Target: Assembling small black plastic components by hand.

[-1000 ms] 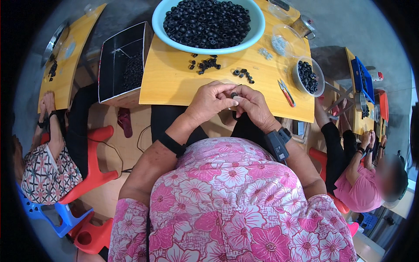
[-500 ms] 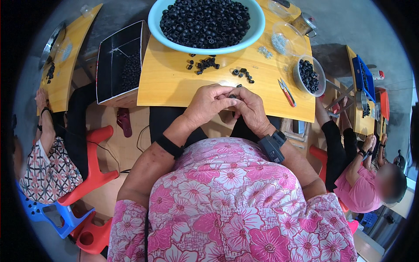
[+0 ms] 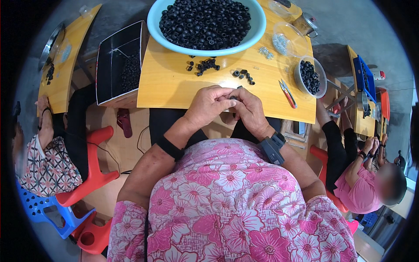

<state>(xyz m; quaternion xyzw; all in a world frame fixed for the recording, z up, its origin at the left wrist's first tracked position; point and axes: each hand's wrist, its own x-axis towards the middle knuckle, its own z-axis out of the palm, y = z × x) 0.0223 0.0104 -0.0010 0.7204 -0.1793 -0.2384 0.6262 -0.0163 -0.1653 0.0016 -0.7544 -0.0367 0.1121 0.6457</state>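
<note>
My left hand (image 3: 208, 105) and my right hand (image 3: 249, 107) meet at the near edge of the yellow table (image 3: 170, 91). Their fingers are closed together around a small black ring-like part (image 3: 233, 98), mostly hidden by the fingertips. Beyond the hands lie two loose groups of small black parts, one to the left (image 3: 207, 66) and one to the right (image 3: 243, 75). Behind them stands a light-blue basin (image 3: 152, 26) heaped with the same kind of black pieces.
Small scissors with red handles (image 3: 288, 95) lie to the right, near a clear tub of black parts (image 3: 323, 83). Tiny clear pieces (image 3: 265, 53) lie beside a clear bowl (image 3: 301, 48). A metal mug (image 3: 305, 24) stands behind. An open box (image 3: 102, 65) adjoins the table. Other people sit at both sides.
My hands stay together at the table edge with only slight finger movement. The person at the left has shifted a little.
</note>
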